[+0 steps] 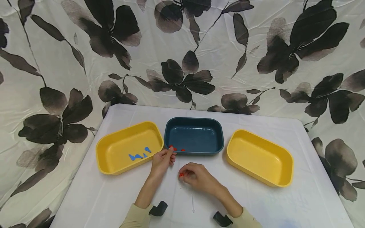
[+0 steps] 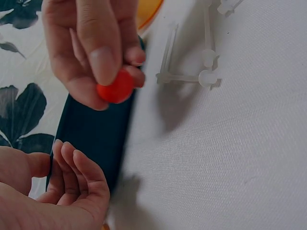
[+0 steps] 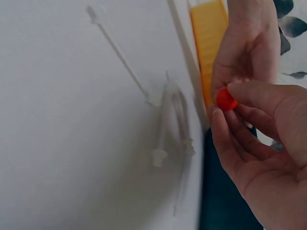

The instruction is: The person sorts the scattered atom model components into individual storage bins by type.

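My right hand (image 1: 198,178) pinches a small round red ball (image 2: 116,87) between thumb and fingertips, above the white table. The ball also shows in the right wrist view, overlapping my left hand there. My left hand (image 1: 162,160) is at the near left corner of the dark blue tray (image 1: 194,119), its fingers loosely curled. In the left wrist view nothing shows between its fingers. Small red pieces (image 1: 183,150) lie inside the dark blue tray along its near wall, one right beside the left fingertips.
To the left, a yellow tray (image 1: 109,142) holds several small blue pieces (image 1: 138,156). Another yellow tray (image 1: 288,164) stands at the right. Thin clear sticks with knobbed ends (image 2: 184,78) lie on the table below the hands. A floral cloth (image 1: 182,76) hangs behind the table.
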A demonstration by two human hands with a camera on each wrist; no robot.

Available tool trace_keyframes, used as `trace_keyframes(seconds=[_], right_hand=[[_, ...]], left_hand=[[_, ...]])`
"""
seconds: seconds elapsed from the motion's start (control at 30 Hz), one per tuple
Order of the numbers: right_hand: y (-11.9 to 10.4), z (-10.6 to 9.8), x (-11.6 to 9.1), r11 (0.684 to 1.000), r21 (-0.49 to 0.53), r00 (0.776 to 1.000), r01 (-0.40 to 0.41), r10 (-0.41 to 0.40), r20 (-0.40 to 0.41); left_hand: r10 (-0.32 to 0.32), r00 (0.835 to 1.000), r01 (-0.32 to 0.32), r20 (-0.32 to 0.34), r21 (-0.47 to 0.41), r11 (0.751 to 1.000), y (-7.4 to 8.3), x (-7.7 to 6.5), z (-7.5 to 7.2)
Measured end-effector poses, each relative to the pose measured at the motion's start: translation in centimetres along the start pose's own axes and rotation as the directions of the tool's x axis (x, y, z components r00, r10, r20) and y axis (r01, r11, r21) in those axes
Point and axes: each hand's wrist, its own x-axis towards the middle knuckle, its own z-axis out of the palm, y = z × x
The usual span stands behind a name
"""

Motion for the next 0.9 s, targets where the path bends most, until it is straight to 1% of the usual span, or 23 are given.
trace_keyframes(seconds=[0.1, 0.2, 0.33, 0.6, 0.7, 0.9], right_hand=[[-0.4, -0.8, 0.4, 1.0, 0.014, 1.0, 0.003, -0.003, 0.004], [-0.7, -1.6, 0.8, 1.0, 0.025, 1.0, -0.01, 0.009, 0.016], [-0.9, -2.5, 1.3, 0.999, 0.032, 1.0, -0.007, 0.006, 0.011], [-1.1, -3.8, 2.3, 0.999, 0.034, 0.997, 0.03, -0.028, -0.067], [-0.9, -4.2, 2.8, 0.998, 0.051, 0.995, 0.021, -0.016, -0.095], [-0.4, -5.2, 3.7, 0.996, 0.084, 0.989, -0.027, 0.038, -0.141]], left_hand=[[-0.005, 1.0, 0.005, 0.001, 0.005, 1.0, 0.1, 0.0, 0.0], [-0.008, 1.0, 0.008, -0.002, 0.003, 1.0, 0.1, 0.0, 0.0], [0.0, 1.0, 0.0, -0.003, -0.001, 1.0, 0.2, -0.1, 0.0], [0.019, 1.0, -0.019, 0.003, -0.003, 1.0, -0.1, -0.1, 0.0], [0.016, 1.0, -0.016, -0.001, -0.005, 1.0, -0.1, 0.0, 0.0], [0.016, 1.0, -0.016, -0.005, -0.008, 1.0, -0.1, 0.1, -0.1]])
